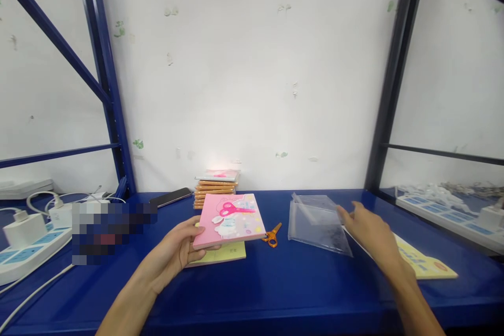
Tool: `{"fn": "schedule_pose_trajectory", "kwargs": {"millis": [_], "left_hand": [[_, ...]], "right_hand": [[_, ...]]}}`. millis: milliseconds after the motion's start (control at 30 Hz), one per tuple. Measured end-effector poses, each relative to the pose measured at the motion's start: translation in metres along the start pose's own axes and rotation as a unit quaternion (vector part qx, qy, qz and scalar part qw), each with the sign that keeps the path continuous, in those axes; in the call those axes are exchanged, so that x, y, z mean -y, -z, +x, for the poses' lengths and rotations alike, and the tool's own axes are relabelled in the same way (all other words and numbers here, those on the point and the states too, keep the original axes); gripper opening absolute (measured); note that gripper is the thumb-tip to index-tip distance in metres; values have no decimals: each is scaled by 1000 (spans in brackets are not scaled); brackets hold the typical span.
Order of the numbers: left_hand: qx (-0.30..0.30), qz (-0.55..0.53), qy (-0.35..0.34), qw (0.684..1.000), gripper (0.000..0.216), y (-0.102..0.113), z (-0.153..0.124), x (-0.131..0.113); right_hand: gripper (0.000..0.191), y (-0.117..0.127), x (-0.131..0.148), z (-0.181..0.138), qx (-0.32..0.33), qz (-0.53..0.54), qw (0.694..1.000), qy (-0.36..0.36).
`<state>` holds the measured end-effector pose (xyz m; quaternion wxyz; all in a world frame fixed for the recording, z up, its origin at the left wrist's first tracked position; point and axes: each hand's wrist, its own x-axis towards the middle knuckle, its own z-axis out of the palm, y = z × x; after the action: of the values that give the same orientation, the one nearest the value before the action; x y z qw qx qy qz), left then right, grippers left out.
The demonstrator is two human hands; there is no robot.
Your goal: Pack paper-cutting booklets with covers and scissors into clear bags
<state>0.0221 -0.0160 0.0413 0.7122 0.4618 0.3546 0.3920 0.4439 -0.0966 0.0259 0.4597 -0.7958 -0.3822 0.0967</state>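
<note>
My left hand (pixel 179 244) grips a pink booklet (pixel 212 220) by its left edge, tilted above the table. Pink scissors (pixel 236 210) show on its cover; I cannot tell whether they are printed or real. Beneath it lies a yellow-green booklet (pixel 230 253), partly covered. My right hand (pixel 368 228) is at the right edge of a clear plastic bag (pixel 317 220), thumb and forefinger apart; whether it touches the bag is unclear. Under the right wrist rests a yellow and white booklet (pixel 427 262), partly hidden. Between the hands lie small orange scissors (pixel 272 236).
A stack of wrapped packs (pixel 216 187) stands at the back of the blue table (pixel 275 294), near the wall. Left of it lies a dark phone (pixel 171 197). White power strips (pixel 35 252) with cables line the left side, and another power strip (pixel 441 215) the right. Metal posts (pixel 106 79) rise at both sides.
</note>
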Motion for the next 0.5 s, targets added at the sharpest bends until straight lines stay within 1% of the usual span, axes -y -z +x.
{"fn": "schedule_pose_trajectory", "kwargs": {"millis": [67,100,133,167,200,233,267,300,333,400,500], "left_hand": [[0,12,-4,1000,54,-2,-1,3],[8,17,-5,1000,57,-4,-1,5],[17,21,-5,1000,60,-8,0,7],[28,26,-2,999,63,-12,0,10],[38,31,2,999,66,-16,-1,13],[47,37,9,998,69,-21,-1,15],[56,44,15,997,71,-25,-1,17],[64,50,20,997,73,-29,-2,19],[72,55,22,996,73,-32,-3,21],[79,59,23,995,73,-35,-4,22],[74,65,22,995,74,-31,-5,18]], "right_hand": [[54,-3,13,-11,-18,-20,999,37],[52,-8,22,-20,1,-14,998,59],[51,-14,31,-30,37,0,996,79],[54,-22,40,-40,90,25,990,102],[62,-31,48,-52,187,85,972,114],[69,-42,55,-62,267,126,949,114],[74,-52,60,-71,315,148,931,112],[78,-61,64,-78,341,160,919,116],[80,-68,66,-82,345,162,916,123],[73,-76,65,-83,319,154,924,143],[57,-72,60,-71,258,154,942,149]]}}
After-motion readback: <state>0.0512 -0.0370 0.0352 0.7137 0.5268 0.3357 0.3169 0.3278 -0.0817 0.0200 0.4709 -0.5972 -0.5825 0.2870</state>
